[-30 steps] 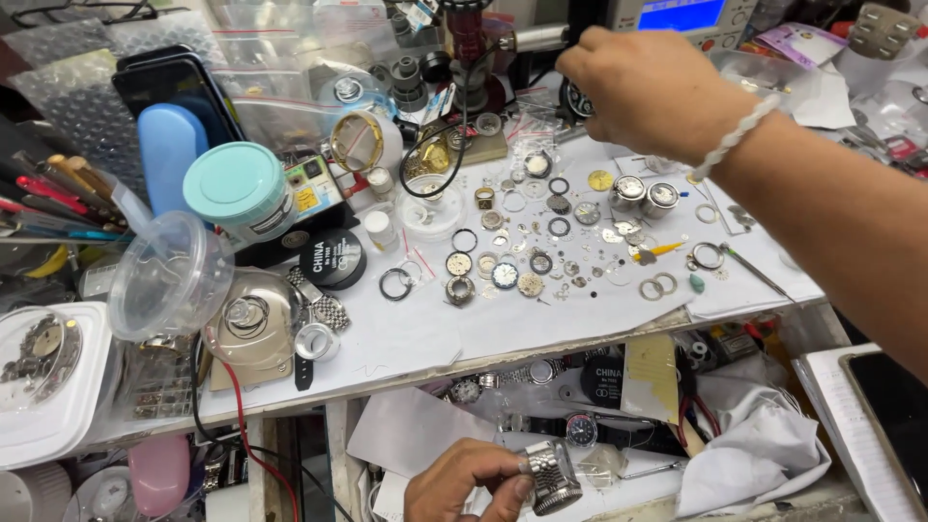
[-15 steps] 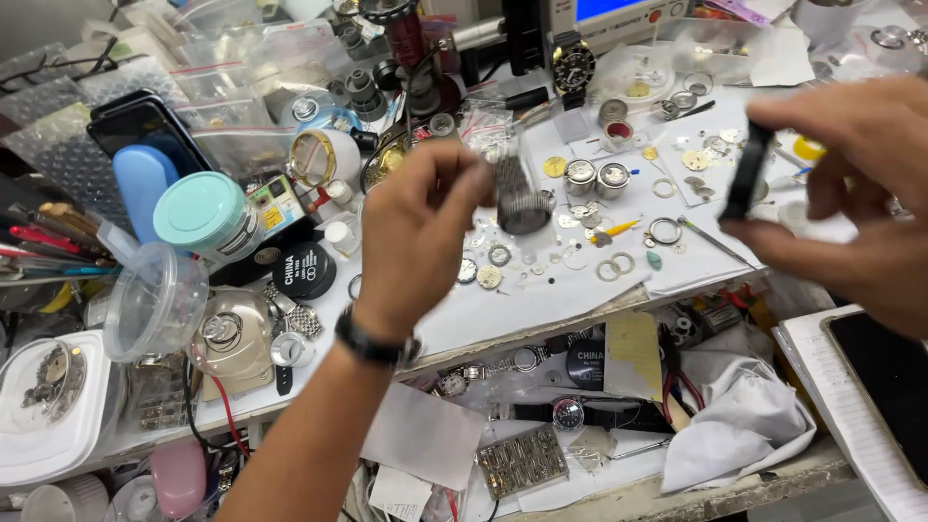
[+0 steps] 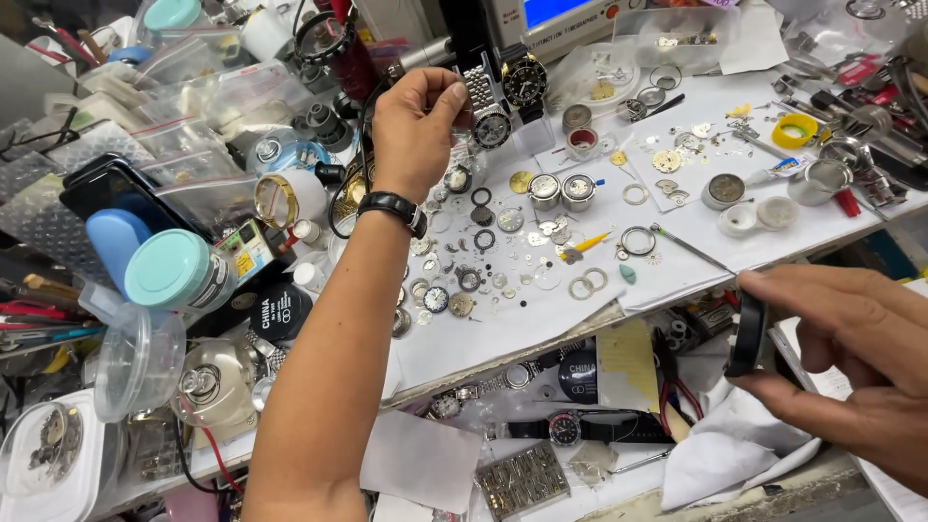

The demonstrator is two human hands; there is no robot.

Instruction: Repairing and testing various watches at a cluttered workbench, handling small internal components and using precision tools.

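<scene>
1. Fingers of the left hand (image 3: 416, 121) pinch the metal bracelet of a steel watch (image 3: 486, 114) at the back of the white worktop (image 3: 503, 329), just beside a dark-dialled watch (image 3: 525, 79)
2. Right hand (image 3: 851, 362), low at the near right, clamps thumb and fingers on a black ring-shaped part (image 3: 746, 334)
3. Loose watch parts (image 3: 483, 261) lie between the hands
4. A teal-lidded jar (image 3: 177, 274) stands well to the left
</scene>
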